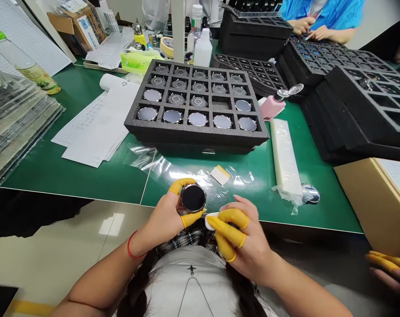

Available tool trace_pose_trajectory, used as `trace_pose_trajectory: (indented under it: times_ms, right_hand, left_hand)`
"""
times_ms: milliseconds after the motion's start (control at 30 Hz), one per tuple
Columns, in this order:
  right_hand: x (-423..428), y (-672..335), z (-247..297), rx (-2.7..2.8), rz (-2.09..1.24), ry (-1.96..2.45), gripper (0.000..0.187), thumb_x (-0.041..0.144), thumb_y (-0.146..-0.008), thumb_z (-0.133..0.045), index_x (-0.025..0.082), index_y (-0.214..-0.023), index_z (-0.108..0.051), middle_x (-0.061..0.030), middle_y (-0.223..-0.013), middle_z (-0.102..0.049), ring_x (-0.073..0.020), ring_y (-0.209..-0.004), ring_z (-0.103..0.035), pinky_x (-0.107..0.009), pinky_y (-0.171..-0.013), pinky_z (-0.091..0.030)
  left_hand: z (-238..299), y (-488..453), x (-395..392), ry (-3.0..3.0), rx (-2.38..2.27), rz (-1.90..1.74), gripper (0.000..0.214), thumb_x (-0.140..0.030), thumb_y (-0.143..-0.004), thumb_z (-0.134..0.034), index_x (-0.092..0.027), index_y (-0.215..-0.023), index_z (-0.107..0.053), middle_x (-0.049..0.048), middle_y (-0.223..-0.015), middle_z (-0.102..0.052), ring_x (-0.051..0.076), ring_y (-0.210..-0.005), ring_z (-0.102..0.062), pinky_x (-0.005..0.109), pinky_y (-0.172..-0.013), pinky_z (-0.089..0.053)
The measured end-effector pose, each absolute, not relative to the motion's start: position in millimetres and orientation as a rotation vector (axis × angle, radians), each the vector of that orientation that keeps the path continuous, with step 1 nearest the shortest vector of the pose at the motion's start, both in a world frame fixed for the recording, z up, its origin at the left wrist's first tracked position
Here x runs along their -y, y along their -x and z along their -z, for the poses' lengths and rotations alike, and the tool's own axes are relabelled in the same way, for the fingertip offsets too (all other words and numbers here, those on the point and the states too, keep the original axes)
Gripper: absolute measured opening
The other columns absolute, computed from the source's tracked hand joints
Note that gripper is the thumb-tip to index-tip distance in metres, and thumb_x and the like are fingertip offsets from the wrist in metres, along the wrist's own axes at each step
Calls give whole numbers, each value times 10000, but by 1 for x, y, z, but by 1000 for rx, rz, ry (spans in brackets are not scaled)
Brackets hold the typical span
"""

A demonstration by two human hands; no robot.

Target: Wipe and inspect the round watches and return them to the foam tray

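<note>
My left hand (165,218), with yellow finger cots on thumb and forefinger, grips a round watch case (193,197) by its edge, dark face up, over the table's front edge. Beside it, my right hand (248,240) pinches a small white wipe-like piece (210,221) between fingers in yellow cots. The wipe is close to the watch case; a small gap appears between them. Ahead stands a black foam tray (187,131) of square slots. Some of its watch cases lie shiny face up, others dark patterned side up.
Clear plastic film (167,169) and a small white-and-yellow card (220,175) lie ahead. A pink pump bottle (273,107), a white wrapped block (287,156) and a cardboard box (368,198) are rightward. Another person's hands (314,31) work behind; a yellow-cotted hand (390,268) shows at right.
</note>
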State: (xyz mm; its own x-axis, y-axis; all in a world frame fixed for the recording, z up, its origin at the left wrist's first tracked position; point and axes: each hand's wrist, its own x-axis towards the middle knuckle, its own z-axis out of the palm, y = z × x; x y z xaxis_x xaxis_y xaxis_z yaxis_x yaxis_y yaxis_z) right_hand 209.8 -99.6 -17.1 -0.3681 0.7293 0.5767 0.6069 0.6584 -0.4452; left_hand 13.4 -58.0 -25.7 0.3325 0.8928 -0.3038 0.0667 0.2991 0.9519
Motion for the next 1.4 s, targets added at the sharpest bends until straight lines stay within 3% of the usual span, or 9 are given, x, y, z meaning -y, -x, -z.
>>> trace_pose_trajectory:
  times_ms: [133,233,300,433,567,767,933,1267,1400]
  right_hand:
    - [87,-226,23,1903,1,1367,393,83,-856,-575,290,-1189,-608,-75,-1025,-626,-268,-1028,-541,-568,-976,-366]
    - [82,-225,39,1961,-228,1390,437,236,-880,-601,289,-1308,-529,-112,-1216,-596,-306,-1146,-513,-542,-949,-421]
    - [80,-216,50,2003,-535,1294,487,286,-882,-608,279,-1351,-478,-94,-1181,-632,-269,-1108,-561,-477,-927,-471]
    - [77,-197,58,1793,-1028,1287,452,257,-890,-577,244,-1328,-467,-21,-902,-695,-198,-908,-645,-415,-867,-517]
    - [70,-194,51,1611,-1256,1273,455,248,-867,-590,205,-1304,-466,1,-827,-678,-164,-816,-656,-377,-831,-529]
    - [70,-200,43,1807,-924,1273,383,212,-876,-599,245,-1247,-511,-4,-859,-700,-199,-919,-637,-440,-922,-484]
    - [73,-199,37,2008,-579,1234,238,133,-889,-577,254,-1094,-572,5,-853,-674,-183,-859,-610,-536,-1044,-333]
    - [77,-197,38,2124,-381,1261,134,123,-904,-567,240,-931,-626,17,-789,-682,-195,-898,-608,-511,-1078,-210]
    - [81,-196,38,2152,-310,1266,163,88,-888,-569,241,-895,-625,0,-898,-684,-216,-999,-580,-528,-1085,-174]
  left_hand:
    - [22,-12,55,-1049,-1075,-785,593,-246,-725,-772,-245,-1221,-446,11,-961,-674,187,-847,-704,329,-816,-565]
    - [19,-10,51,-967,-1022,-870,624,-244,-712,-779,-242,-1219,-414,11,-955,-673,224,-883,-728,362,-845,-565]
    - [17,-8,49,-948,-1004,-940,635,-254,-706,-787,-240,-1210,-401,18,-980,-676,233,-904,-730,369,-855,-563]
    - [18,-3,45,-945,-967,-1075,636,-226,-714,-790,-254,-1204,-385,12,-1033,-663,220,-961,-720,367,-911,-546]
    - [19,-1,46,-942,-937,-1031,611,-206,-740,-771,-267,-1205,-379,21,-1082,-642,234,-1006,-708,382,-915,-544]
    - [24,-3,48,-903,-933,-801,537,-222,-771,-749,-241,-1186,-409,31,-1049,-657,210,-941,-722,331,-894,-530]
    - [24,-3,47,-884,-963,-759,554,-282,-744,-783,-227,-1172,-435,27,-1050,-636,217,-969,-702,302,-850,-530]
    - [19,-7,47,-856,-985,-748,559,-234,-710,-801,-229,-1139,-444,-6,-938,-670,183,-881,-715,281,-823,-533]
    - [22,-8,47,-866,-1004,-754,536,-243,-738,-778,-229,-1148,-433,-2,-939,-684,182,-879,-720,299,-837,-544]
